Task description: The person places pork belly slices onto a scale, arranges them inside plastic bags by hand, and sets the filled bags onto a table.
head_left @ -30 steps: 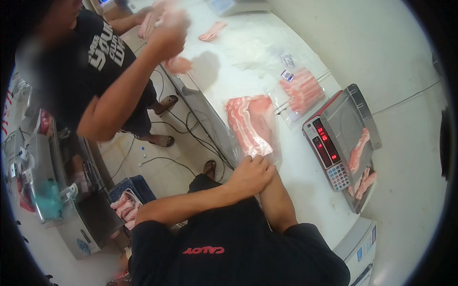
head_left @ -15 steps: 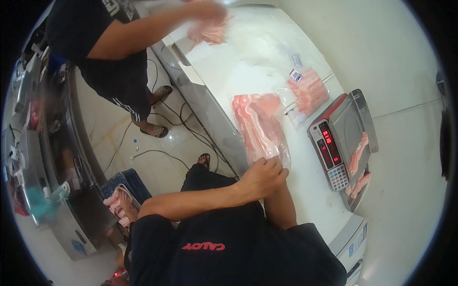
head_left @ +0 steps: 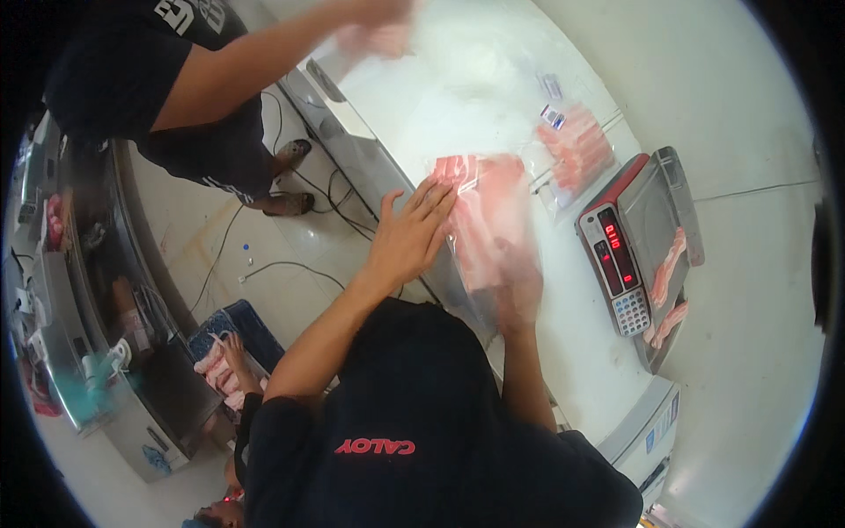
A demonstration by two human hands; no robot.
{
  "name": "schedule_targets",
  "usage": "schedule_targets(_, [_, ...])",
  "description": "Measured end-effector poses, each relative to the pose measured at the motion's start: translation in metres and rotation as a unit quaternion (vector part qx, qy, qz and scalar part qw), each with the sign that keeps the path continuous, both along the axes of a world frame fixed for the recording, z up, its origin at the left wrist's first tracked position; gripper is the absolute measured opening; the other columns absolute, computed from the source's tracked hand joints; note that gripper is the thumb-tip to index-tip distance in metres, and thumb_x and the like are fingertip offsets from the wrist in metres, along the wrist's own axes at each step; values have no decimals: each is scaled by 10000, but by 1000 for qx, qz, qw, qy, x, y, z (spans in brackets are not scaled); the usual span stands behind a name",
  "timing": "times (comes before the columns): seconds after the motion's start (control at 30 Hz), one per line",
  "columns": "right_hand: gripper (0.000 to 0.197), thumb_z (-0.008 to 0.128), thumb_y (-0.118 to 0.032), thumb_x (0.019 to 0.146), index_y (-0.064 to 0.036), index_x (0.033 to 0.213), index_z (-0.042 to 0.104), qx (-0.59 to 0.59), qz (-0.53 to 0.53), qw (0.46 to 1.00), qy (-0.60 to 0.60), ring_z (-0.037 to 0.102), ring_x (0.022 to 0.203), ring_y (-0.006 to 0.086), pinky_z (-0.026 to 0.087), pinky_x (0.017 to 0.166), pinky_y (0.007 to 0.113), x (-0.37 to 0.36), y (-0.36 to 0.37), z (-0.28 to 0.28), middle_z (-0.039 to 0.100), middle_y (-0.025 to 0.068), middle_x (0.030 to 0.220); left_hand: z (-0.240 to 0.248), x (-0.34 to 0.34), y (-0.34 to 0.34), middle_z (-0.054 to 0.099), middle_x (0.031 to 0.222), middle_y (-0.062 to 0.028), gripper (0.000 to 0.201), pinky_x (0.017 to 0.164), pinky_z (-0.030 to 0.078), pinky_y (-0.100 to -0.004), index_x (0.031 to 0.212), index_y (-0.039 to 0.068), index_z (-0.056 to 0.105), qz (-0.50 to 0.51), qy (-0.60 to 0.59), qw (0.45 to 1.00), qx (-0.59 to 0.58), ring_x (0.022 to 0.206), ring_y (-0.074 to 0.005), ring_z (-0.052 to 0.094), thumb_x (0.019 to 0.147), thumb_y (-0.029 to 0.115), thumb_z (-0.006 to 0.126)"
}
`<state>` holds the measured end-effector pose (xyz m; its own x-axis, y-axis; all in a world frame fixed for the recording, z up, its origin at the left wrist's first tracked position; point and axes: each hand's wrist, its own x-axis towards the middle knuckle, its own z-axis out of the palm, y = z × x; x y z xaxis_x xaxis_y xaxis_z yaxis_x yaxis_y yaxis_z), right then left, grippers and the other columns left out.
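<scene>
Glossy clear plastic bag (head_left: 488,224); smooth white worktop (head_left: 458,97); metal scale pan (head_left: 656,211).

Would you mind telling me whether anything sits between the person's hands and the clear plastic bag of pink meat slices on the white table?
Nothing visible does. The left hand lies open, fingertips at the left edge of the clear plastic bag of pink meat slices; the blurred right hand rests on its near end. The second bag of meat and red-trimmed scale lie farther right.

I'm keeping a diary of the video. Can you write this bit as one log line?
left hand: flat on bag's left edge | right hand: blurred, on bag of sliced meat | scale: to the right, meat strips on tray
</scene>
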<state>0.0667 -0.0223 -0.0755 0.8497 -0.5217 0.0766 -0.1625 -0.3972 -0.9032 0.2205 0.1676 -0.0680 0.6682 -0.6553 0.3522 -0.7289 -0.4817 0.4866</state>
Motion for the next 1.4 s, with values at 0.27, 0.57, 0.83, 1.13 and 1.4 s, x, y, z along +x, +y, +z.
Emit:
schedule_targets(0.27, [426,814,-192,884,35,1231,718,-55,4,992,110,681,1087,282,518,1011,398,7,13,30,702,162,1226,5,26,-18,505,1585,-122,572,1183,297,-588,1518,97,519,-17,-18,1000,8,1507,-296,431,1003,318,632])
schedule_targets(0.57, [385,741,-199,954,49,1247,704,-3,9,997,82,652,1162,302,498,1026,403,-18,17,23,693,209,1265,8,38,-30,447,1642,-115,649,1208,257,-606,1572,130,464,-41,-48,995,72,1552,-293,376,1003,395,631])
schedule_targets(0.83, [301,790,-190,931,-2,1150,702,-42,-31,997,-55,671,858,195,544,806,363,-15,10,31,748,105,1000,27,62,-52,706,1260,-101,383,1045,410,-562,1230,114,668,-19,-51,998,30,1141,-327,678,963,389,672])
schedule_targets(1.13, [433,901,-239,798,-49,1102,658,-57,-48,987,140,618,681,189,503,662,345,-43,-68,67,638,83,743,42,64,-62,660,874,-131,307,692,518,-498,996,72,657,45,56,988,138,831,-324,683,912,356,739])
schedule_targets(1.4, [396,839,-214,858,-41,1176,678,-53,-49,995,72,676,726,258,536,724,407,-59,-62,20,713,154,830,20,58,-126,559,1440,-263,530,1121,374,-582,1418,53,585,-54,-103,993,-5,1361,-437,507,977,338,659])
